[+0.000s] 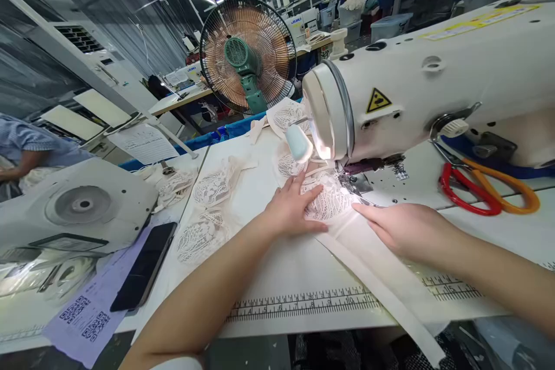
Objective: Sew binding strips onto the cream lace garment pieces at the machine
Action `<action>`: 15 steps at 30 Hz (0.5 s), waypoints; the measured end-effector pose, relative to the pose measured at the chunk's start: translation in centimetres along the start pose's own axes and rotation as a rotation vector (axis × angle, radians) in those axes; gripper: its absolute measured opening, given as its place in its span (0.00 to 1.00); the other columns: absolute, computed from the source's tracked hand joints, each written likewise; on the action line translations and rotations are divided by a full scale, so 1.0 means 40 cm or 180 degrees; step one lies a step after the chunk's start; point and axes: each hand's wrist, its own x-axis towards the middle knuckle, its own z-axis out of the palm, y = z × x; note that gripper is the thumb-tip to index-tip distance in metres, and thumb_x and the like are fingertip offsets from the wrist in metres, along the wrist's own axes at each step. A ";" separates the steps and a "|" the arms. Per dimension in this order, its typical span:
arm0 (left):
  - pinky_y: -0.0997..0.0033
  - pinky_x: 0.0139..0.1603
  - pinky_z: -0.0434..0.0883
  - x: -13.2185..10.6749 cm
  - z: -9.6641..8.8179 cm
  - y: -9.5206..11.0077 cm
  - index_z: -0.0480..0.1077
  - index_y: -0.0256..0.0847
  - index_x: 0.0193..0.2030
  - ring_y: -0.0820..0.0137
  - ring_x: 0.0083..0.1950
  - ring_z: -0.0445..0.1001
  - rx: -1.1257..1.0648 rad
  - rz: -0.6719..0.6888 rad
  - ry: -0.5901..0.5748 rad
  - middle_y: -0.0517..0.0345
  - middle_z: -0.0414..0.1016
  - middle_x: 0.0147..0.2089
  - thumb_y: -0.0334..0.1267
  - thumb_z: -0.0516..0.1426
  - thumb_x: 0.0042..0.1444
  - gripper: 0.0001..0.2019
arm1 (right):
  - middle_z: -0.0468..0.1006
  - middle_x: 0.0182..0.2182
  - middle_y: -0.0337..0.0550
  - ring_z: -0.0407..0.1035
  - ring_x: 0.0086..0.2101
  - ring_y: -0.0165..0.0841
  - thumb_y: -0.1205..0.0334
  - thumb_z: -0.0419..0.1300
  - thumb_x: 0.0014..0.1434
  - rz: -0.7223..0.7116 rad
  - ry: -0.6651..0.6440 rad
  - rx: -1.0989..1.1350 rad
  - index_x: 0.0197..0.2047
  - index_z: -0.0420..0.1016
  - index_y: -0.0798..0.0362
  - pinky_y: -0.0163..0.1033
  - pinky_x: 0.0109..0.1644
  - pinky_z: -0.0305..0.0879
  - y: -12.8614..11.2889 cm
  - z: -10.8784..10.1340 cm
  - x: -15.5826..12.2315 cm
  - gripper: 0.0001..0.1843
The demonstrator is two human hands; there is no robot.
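Note:
A white lace bra (332, 199) lies under the needle area of a white sewing machine (390, 81), lit by the machine's lamp. My left hand (295, 205) rests on the lace with its fingers spread. On the other side, my right hand (394, 228) holds the edge of the fabric close to the presser foot, thumb and fingers together. White fabric bands (381, 277) trail from the bra over the table's front edge. The needle itself is hard to make out.
More lace bra pieces (208, 202) lie to the left. Red and orange scissors (489, 188) sit at the right under the machine arm. A phone (145, 266) rests on purple paper (87, 312). A ruler tape (303, 303) runs along the front edge. A fan (249, 52) stands behind.

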 end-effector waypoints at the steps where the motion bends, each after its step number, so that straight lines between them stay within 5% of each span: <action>1: 0.41 0.64 0.47 0.007 -0.004 -0.006 0.50 0.51 0.66 0.45 0.70 0.33 -0.0012 0.0035 -0.0007 0.50 0.28 0.71 0.66 0.57 0.41 0.46 | 0.80 0.31 0.44 0.72 0.30 0.40 0.62 0.48 0.59 0.0025 -0.0100 -0.0034 0.61 0.62 0.41 0.36 0.26 0.53 -0.007 -0.008 0.003 0.26; 7: 0.52 0.67 0.45 0.049 -0.027 -0.041 0.50 0.48 0.66 0.52 0.70 0.32 -0.0116 0.0212 -0.0060 0.49 0.28 0.71 0.62 0.59 0.43 0.46 | 0.79 0.31 0.47 0.71 0.30 0.41 0.64 0.46 0.60 0.0120 -0.0496 -0.0138 0.66 0.52 0.44 0.37 0.25 0.49 -0.033 -0.031 0.025 0.30; 15: 0.52 0.63 0.54 0.084 -0.045 -0.067 0.50 0.51 0.66 0.48 0.68 0.44 -0.0157 0.0125 -0.0042 0.48 0.41 0.69 0.61 0.59 0.43 0.45 | 0.78 0.27 0.45 0.69 0.26 0.40 0.64 0.47 0.58 -0.0166 -0.0083 -0.0054 0.59 0.64 0.46 0.38 0.23 0.46 -0.002 0.004 0.000 0.25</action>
